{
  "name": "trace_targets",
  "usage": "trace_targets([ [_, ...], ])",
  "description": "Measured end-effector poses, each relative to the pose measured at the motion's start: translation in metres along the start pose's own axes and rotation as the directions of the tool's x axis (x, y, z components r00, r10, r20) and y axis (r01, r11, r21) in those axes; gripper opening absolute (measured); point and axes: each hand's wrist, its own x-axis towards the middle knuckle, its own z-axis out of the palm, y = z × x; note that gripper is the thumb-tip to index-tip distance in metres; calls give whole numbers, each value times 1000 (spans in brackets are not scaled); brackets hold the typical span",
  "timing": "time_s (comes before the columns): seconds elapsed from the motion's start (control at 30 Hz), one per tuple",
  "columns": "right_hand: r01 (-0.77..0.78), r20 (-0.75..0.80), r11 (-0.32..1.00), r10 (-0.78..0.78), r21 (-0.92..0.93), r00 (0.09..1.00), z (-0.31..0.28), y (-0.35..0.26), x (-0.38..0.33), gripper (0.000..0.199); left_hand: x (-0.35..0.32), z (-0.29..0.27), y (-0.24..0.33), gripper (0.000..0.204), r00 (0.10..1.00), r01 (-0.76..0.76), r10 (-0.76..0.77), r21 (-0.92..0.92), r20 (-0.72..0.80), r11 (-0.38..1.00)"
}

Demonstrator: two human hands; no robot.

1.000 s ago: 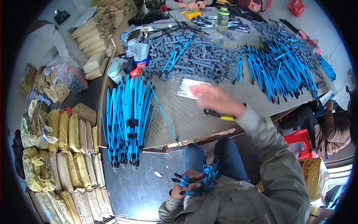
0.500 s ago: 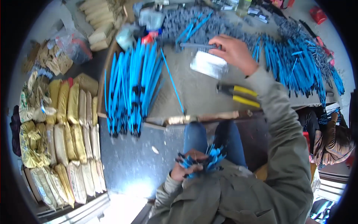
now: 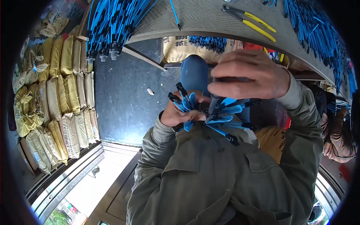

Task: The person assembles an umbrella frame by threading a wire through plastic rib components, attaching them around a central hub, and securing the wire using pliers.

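Observation:
In my lap, my left hand (image 3: 179,113) is closed round a bundle of short blue cables (image 3: 229,109) with black ends that fan out past the fingers. My right hand (image 3: 249,75) is above the bundle on its right. Its fingers close on a dark grey rod-like piece (image 3: 213,105), whose lower end points down among the blue loops. The upper end of that piece is hidden by the fingers, so its exact kind does not show.
Cutting pliers with yellow handles (image 3: 258,26) lie on the table (image 3: 202,18). Blue cables (image 3: 116,22) overhang its left edge; more cables (image 3: 315,33) lie right. Stacked sacks (image 3: 56,101) stand left. Another person (image 3: 339,131) sits at the far right.
The view has tilted down toward my lap. My right hand has come from the table to the bundle, carrying a dark rod-like piece. My left hand still grips the bundle.

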Motion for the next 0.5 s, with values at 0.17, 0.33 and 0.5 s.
trace_targets([
  [0.17, -45, 37, 862, 31, 505, 999, 12, -10, -6, 41, -13, 10, -7, 32, 984, -47, 86, 239, -154, 970],
  [0.33, -227, 159, 8, 690, 974, 706, 41, -38, -43, 70, -7, 18, 14, 35, 995, -32, 67, 425, -68, 905],
  [0.5, 49, 8, -42, 837, 998, 547, 88, -89, -52, 69, -4, 26, 10, 34, 991, 42, 6, 353, -135, 935],
])
